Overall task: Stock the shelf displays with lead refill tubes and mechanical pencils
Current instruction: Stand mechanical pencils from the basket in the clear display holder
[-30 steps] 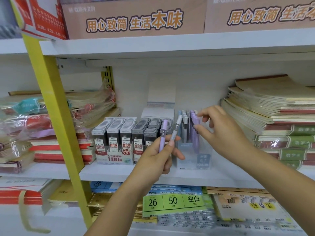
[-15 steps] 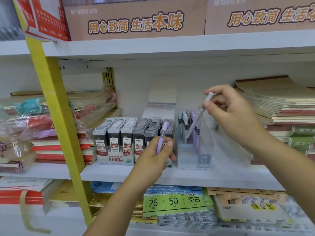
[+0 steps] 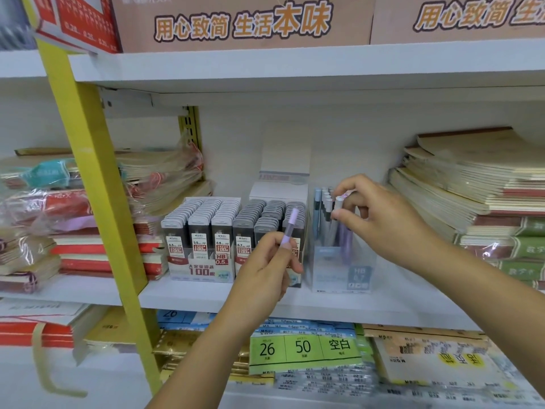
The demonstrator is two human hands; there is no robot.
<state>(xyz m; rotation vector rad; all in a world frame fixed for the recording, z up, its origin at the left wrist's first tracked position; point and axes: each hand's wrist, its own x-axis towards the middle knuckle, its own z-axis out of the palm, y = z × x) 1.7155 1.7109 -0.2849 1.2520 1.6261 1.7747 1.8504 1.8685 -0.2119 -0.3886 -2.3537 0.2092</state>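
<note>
A white shop shelf (image 3: 206,293) carries boxed lead refill tubes (image 3: 203,225); before them the left hand (image 3: 265,270) grips a lilac mechanical pencil (image 3: 289,228), while the right hand (image 3: 383,222) pinches a pale pencil (image 3: 338,202) standing in the clear display box (image 3: 342,273).

A stationery shop, most likely: white shelves (image 3: 182,293) carry stacked notebooks (image 3: 472,184), display boxes of lead refills (image 3: 203,231) with printed labels, and branded cartons (image 3: 241,22) overhead.

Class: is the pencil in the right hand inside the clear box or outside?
Partly inside: the pencil reaches down into the clear box; right hand pinches its top.
</note>
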